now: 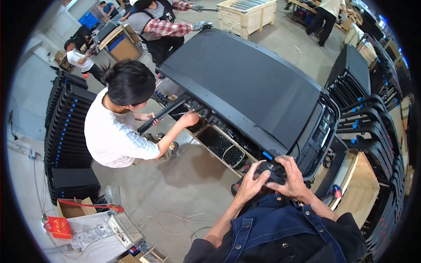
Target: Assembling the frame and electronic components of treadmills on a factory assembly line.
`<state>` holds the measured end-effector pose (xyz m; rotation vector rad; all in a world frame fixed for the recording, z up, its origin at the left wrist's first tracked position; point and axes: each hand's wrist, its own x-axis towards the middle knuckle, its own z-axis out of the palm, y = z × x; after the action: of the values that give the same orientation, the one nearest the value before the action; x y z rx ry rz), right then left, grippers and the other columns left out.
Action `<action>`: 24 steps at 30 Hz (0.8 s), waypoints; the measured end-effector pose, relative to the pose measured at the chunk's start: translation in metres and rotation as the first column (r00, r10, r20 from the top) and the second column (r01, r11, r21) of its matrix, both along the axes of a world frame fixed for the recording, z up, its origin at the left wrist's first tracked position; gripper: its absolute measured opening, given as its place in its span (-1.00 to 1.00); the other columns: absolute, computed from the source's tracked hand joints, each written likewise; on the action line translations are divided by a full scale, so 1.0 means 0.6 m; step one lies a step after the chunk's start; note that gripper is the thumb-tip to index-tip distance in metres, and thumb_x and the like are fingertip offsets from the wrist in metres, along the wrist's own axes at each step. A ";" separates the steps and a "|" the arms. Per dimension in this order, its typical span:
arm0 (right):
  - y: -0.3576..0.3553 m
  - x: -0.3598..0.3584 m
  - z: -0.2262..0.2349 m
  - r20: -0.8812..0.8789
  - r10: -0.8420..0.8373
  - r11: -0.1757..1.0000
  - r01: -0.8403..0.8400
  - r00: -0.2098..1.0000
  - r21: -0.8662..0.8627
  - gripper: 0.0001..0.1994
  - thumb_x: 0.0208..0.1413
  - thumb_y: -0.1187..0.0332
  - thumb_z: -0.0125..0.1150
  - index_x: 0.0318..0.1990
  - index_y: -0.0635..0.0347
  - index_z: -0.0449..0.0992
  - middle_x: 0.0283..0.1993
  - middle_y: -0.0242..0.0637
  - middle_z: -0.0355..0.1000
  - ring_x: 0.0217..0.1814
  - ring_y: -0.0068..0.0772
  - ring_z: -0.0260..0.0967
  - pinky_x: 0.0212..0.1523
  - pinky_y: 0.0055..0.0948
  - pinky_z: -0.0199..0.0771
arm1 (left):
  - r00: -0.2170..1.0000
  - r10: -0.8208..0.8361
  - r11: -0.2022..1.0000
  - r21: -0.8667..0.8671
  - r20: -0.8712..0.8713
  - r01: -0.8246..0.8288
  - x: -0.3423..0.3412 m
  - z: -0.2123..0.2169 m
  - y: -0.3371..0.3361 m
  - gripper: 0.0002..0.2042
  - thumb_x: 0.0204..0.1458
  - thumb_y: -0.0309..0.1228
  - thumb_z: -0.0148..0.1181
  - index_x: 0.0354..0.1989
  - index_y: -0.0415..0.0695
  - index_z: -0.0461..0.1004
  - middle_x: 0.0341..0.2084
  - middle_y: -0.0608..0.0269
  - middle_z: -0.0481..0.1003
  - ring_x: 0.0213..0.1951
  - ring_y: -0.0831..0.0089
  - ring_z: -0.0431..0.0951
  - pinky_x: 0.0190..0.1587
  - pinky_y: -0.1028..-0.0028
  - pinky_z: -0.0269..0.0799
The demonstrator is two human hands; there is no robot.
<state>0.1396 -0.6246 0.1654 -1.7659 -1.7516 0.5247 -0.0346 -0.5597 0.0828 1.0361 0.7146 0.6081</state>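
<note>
My left hand and my right hand are closed around a small black part, thumbs on its near side. Its exact kind is hard to make out. Both hands are at the near corner of a workbench covered by a large black panel. Just beyond my fingers a short blue piece shows at the panel's edge. A black frame with rounded corners lies at the panel's right end. Under the panel's left edge, a wire basket of small dark parts sits in a wooden tray.
A person in a white shirt works at the bench's left side, holding a dark bar. Another person's gloved hand touches the panel's far end. Stacked black frames stand left, more right. A wooden crate stands behind.
</note>
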 end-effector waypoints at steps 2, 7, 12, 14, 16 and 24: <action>0.031 0.040 0.011 -0.176 -0.030 0.980 -0.006 0.984 -0.198 -0.09 -0.20 0.16 0.59 0.33 0.20 0.23 0.24 0.04 0.30 0.31 0.12 0.29 0.31 -0.13 0.32 | 0.977 -0.117 0.969 0.196 -0.177 0.151 0.057 0.037 0.046 -0.41 0.20 -0.04 0.20 0.27 -0.18 0.30 -0.23 0.02 0.58 -0.30 0.27 0.61 -0.23 0.34 0.49; 0.083 0.191 -0.013 -0.380 -0.312 0.949 0.300 0.871 -0.094 -0.43 -0.04 0.36 0.38 0.17 0.20 0.35 0.08 -0.07 0.45 0.09 -0.22 0.45 0.15 -0.30 0.43 | 0.613 -0.256 0.624 0.356 -0.747 0.695 0.262 0.204 0.168 -0.45 0.20 0.07 0.05 0.13 -0.17 0.42 -0.17 -0.20 0.57 -0.08 -0.15 0.56 -0.02 0.02 0.42; 0.108 0.447 -0.045 -0.613 -0.570 0.750 0.651 0.547 -0.116 -0.57 0.25 0.03 0.21 0.01 0.21 0.40 -0.35 -0.31 0.41 -0.41 -0.51 0.40 -0.38 -0.49 0.46 | 0.980 0.066 0.414 0.899 -0.189 0.146 0.445 0.218 0.160 -0.68 0.06 -0.25 0.31 -0.06 -0.14 0.53 -0.17 0.08 0.49 -0.07 0.07 0.48 -0.01 0.18 0.40; 0.110 0.530 -0.050 -0.640 -0.637 0.673 0.714 0.429 -0.191 -0.51 0.21 -0.10 0.23 -0.08 0.21 0.40 -0.46 -0.37 0.35 -0.60 -0.55 0.31 -0.60 -0.52 0.35 | 0.963 0.045 0.479 0.852 -0.266 0.213 0.484 0.166 0.178 -0.79 0.12 -0.33 0.25 -0.12 -0.13 0.56 -0.23 0.11 0.51 -0.12 0.07 0.50 -0.01 0.19 0.41; 0.100 0.616 -0.077 -0.623 -0.681 0.602 0.778 0.385 -0.178 -0.43 0.13 -0.20 0.26 -0.12 0.19 0.39 -0.48 -0.37 0.33 -0.63 -0.55 0.29 -0.65 -0.52 0.30 | 0.948 0.042 0.459 0.849 -0.315 0.262 0.538 0.110 0.215 -0.83 0.21 -0.38 0.10 -0.12 -0.13 0.56 -0.20 0.09 0.50 -0.09 0.05 0.48 0.02 0.17 0.40; 0.151 0.763 -0.114 -0.630 -0.761 0.465 0.809 0.156 -0.360 -0.50 0.16 -0.25 0.21 -0.23 0.01 0.33 -0.60 -0.45 0.23 -0.69 -0.52 0.26 -0.72 -0.48 0.32 | 0.695 0.053 0.000 0.696 -0.717 0.718 0.709 0.019 0.441 -0.67 0.14 -0.27 0.16 -0.02 -0.23 0.46 -0.05 -0.04 0.46 0.14 0.00 0.42 0.16 0.01 0.33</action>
<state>0.5971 -0.5340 0.0969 -1.7518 -0.1088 0.5516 0.3908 -0.2950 0.0941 2.8017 0.3674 0.1689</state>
